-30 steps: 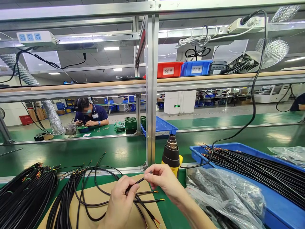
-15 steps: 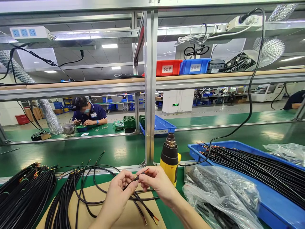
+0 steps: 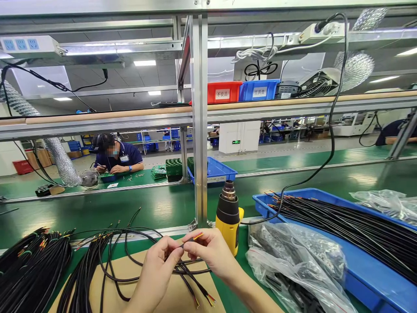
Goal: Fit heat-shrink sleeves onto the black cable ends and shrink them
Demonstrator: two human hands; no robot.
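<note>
Both hands meet over a brown cardboard sheet [image 3: 117,284] on the green bench. My left hand [image 3: 158,263] pinches a black cable [image 3: 186,242] between thumb and fingers. Close beside it, my right hand [image 3: 210,252] pinches the same cable near its end, where red and yellow wires [image 3: 198,236] stick out. A dark piece around the cable between my fingertips is too small to make out. Below the hands lie other cable ends [image 3: 208,298] with bare coloured wires. Behind my right hand stands a yellow and black heat gun [image 3: 228,217], nozzle up.
Bundles of black cables [image 3: 35,269] lie at left. On the right are plastic bags [image 3: 293,261] of black parts and a blue tray [image 3: 358,278] of cables. A metal post [image 3: 200,130] rises ahead. Across the bench a person [image 3: 117,156] works on small parts.
The view has shifted slightly to the right. My fingers have moved a little on the cable, and more of the red and yellow wires shows at its end.
</note>
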